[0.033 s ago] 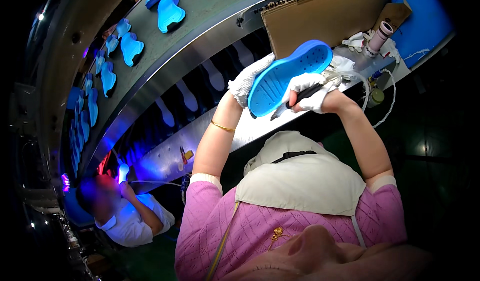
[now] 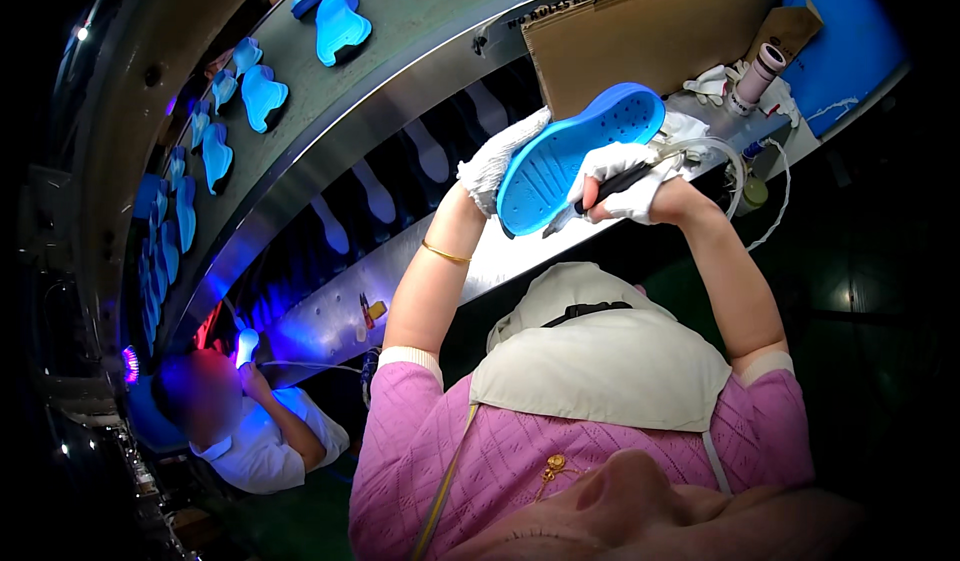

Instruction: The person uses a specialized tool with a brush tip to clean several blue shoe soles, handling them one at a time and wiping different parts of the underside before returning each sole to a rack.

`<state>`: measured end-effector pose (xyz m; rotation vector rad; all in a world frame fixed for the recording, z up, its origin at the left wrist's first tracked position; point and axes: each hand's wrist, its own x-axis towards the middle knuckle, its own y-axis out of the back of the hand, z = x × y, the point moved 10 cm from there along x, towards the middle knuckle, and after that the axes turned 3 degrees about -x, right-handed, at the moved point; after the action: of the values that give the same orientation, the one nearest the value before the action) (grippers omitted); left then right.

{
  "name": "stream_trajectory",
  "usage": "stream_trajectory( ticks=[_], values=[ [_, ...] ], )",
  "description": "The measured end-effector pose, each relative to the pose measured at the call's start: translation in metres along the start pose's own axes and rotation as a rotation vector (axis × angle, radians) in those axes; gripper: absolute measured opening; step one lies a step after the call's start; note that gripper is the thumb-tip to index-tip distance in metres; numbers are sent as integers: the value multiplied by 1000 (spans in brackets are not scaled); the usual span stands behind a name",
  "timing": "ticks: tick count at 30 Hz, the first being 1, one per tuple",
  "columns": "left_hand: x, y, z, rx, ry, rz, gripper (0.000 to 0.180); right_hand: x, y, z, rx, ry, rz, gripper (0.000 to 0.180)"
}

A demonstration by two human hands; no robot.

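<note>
The person in the pink top holds a blue shoe sole [image 2: 580, 156] up in front of the chest, its dotted underside turned toward us and tilted, toe end up to the right. The left hand [image 2: 495, 166], in a white glove, has its fingers wrapped around the sole's lower left edge, gripping it from behind. The right hand [image 2: 625, 181], also gloved, has its fingers closed around a dark pen-like tool [image 2: 600, 196], whose tip lies against the lower right rim of the sole. A thin clear hose [image 2: 735, 166] loops away from that hand toward the counter [image 2: 520, 251], a long shiny metal ledge running just beyond the hands. On it, to the right, lie a brown cardboard sheet [image 2: 640, 41], a pale roll [image 2: 755, 73] and a crumpled white glove [image 2: 712, 83]. Above the counter a grey curved conveyor [image 2: 430, 21] carries a row of more blue soles [image 2: 340, 26] trailing off to the left. Lower left, well apart from the hands, another person in a white shirt [image 2: 260, 441] sits under violet light, holding a small glowing lamp [image 2: 246, 343].
</note>
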<state>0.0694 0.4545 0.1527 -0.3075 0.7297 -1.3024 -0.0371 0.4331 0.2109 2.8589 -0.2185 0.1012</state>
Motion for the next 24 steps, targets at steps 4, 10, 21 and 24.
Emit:
stream_trajectory(
  ticks=[4,10,21,24],
  values=[
    [-3,-14,-2,9,70,-36,40,-3,6,-18,-68,87,151,14],
    [-5,-10,-5,139,88,14,48,-14,22,-4,-121,-39,54,13],
    [-27,-40,-26,-257,89,-301,77,-40,117,19,194,101,826,9],
    [-29,-33,-13,-262,-67,-242,69,-27,68,-2,13,281,567,14]
  ],
)
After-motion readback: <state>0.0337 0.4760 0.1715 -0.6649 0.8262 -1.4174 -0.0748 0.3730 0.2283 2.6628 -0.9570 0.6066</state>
